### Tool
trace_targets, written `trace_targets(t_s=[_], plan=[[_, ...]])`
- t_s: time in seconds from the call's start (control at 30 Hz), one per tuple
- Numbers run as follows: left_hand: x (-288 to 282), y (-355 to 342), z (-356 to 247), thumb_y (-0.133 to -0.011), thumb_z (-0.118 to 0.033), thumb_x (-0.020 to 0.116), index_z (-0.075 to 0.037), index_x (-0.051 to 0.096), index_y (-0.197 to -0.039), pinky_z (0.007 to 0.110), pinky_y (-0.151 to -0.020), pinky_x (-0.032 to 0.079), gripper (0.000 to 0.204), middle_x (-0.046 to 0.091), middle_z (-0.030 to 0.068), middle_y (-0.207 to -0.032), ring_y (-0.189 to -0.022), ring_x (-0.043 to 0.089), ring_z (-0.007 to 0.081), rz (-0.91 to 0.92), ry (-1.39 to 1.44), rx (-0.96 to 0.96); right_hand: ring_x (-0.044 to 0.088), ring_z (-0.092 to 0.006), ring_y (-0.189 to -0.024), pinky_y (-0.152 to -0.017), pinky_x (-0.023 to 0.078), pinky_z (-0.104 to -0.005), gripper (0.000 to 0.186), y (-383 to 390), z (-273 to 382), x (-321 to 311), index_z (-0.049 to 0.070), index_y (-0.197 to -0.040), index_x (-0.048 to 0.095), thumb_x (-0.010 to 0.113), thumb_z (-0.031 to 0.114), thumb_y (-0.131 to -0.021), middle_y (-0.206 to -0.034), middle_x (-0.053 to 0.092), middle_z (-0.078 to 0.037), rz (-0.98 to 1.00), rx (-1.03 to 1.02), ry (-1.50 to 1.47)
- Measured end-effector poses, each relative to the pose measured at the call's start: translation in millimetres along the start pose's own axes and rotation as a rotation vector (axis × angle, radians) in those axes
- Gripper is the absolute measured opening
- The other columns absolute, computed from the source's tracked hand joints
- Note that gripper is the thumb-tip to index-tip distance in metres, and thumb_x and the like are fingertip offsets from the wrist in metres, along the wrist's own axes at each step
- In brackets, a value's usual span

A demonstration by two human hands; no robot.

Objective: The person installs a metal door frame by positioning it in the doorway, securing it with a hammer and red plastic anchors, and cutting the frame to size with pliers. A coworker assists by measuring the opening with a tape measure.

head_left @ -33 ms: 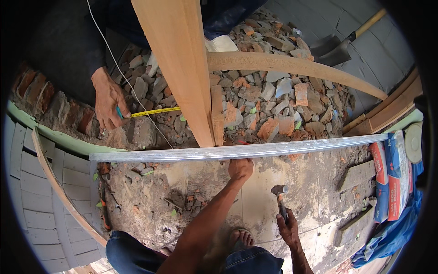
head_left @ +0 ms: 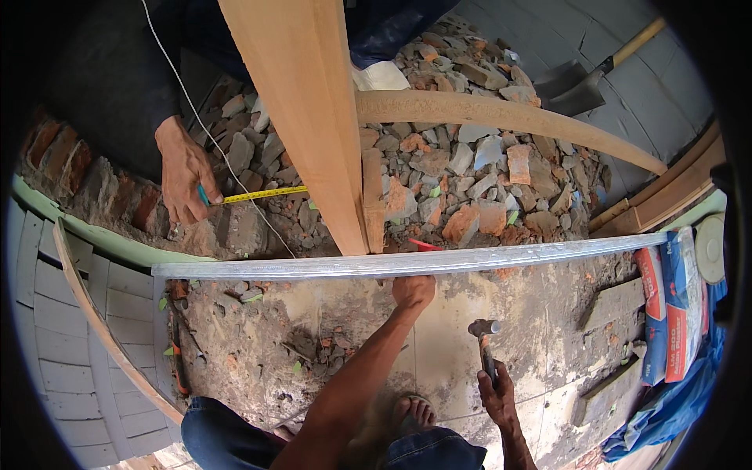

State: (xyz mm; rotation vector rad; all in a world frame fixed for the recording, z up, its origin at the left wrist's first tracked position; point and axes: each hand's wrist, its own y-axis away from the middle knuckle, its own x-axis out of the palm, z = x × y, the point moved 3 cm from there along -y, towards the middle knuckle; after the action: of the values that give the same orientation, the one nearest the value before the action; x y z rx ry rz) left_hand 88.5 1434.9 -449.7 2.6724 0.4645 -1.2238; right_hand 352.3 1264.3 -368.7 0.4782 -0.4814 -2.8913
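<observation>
My left hand [head_left: 413, 291] grips at the lower edge of a long silver metal bar [head_left: 298, 265] lying crosswise; its fingertips are hidden by the bar. My right hand [head_left: 495, 392] holds a hammer [head_left: 486, 342], its head below the bar. A wooden post [head_left: 294, 102] meets the bar from above, with a short wood strip [head_left: 374, 204] beside its lower end and a small red piece [head_left: 425, 246] nearby. At the upper left another person's hand [head_left: 186, 176] holds a yellow tape measure [head_left: 262, 193] stretched toward the post, under a thin white cord.
Broken rubble [head_left: 462, 188] fills the area beyond the bar, crossed by a curved beam [head_left: 517, 117]. A shovel [head_left: 580, 90] lies at upper right. Cement bags [head_left: 674, 329], a blue sheet [head_left: 658, 415] and slabs [head_left: 607, 305] are at right. A grey boarded panel [head_left: 94, 329] is at left.
The bar and the post's lower end have shifted very slightly downward in the picture. My right hand and the hammer sit a little lower and further right; more of the red piece shows.
</observation>
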Motion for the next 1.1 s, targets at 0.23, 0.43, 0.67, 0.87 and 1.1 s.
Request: trace_targets(t_s=[0.23,0.43,0.67,0.87,1.1], plan=[[-11.9,-24.5,-33.6,-0.08,-0.025,0.075,-0.013,0.058,-0.105,0.053,-0.079,0.041,0.032,0.058,0.0103,-0.102,-0.09,0.054,0.035,-0.387,-0.086,0.227,0.039,-0.0045,-0.05,-0.043,0.033,-0.0246,0.04,-9.5,55.0,-23.8,0.005,-0.125,0.048,0.056,0.039,-0.105,-0.065,0.044,0.004,-0.073,-0.015,-0.121],[-19.4,-46.2,-48.7,-0.077,-0.021,0.071,-0.01,0.062,-0.109,0.048,-0.077,0.038,0.034,0.053,0.014,-0.099,-0.09,0.05,0.0358,-0.392,-0.077,0.353,0.034,-0.0059,-0.043,-0.042,0.032,-0.0252,0.036,-27.0,62.7,-11.8,0.006,-0.124,0.045,0.053,0.037,-0.106,-0.06,0.042,0.003,-0.062,0.085,-0.235],[-27.2,-67.6,-28.4,-0.089,-0.025,0.066,-0.001,0.062,-0.097,0.048,-0.074,0.036,0.026,0.053,0.0166,-0.088,-0.082,0.05,0.0358,-0.615,0.198,0.554,0.043,-0.0062,-0.05,-0.044,0.037,-0.0251,0.038,-49.2,96.9,-8.0,0.003,-0.124,0.043,0.055,0.034,-0.105,-0.071,0.049,0.0,-0.055,0.04,-0.234],[-33.9,-65.4,-17.1,-0.085,-0.015,0.074,-0.003,0.065,-0.102,0.047,-0.08,0.044,0.022,0.061,0.0143,-0.093,-0.086,0.057,0.0352,-0.527,0.427,0.35,0.049,-0.0072,-0.052,-0.046,0.04,-0.024,0.041,-80.7,160.7,1.0,0.003,-0.121,0.044,0.066,0.03,-0.1,-0.072,0.055,-0.002,-0.009,-0.236,-0.187],[-31.3,-63.5,-2.5,-0.091,-0.018,0.068,-0.002,0.065,-0.106,0.041,-0.082,0.05,0.021,0.066,0.0121,-0.098,-0.09,0.063,0.0305,-0.578,0.571,0.353,0.043,-0.0076,-0.068,-0.058,0.036,-0.026,0.046,-120.7,228.7,31.2,-0.001,-0.132,0.045,0.062,0.029,-0.101,-0.083,0.053,-0.001,0.073,-0.484,0.059]])
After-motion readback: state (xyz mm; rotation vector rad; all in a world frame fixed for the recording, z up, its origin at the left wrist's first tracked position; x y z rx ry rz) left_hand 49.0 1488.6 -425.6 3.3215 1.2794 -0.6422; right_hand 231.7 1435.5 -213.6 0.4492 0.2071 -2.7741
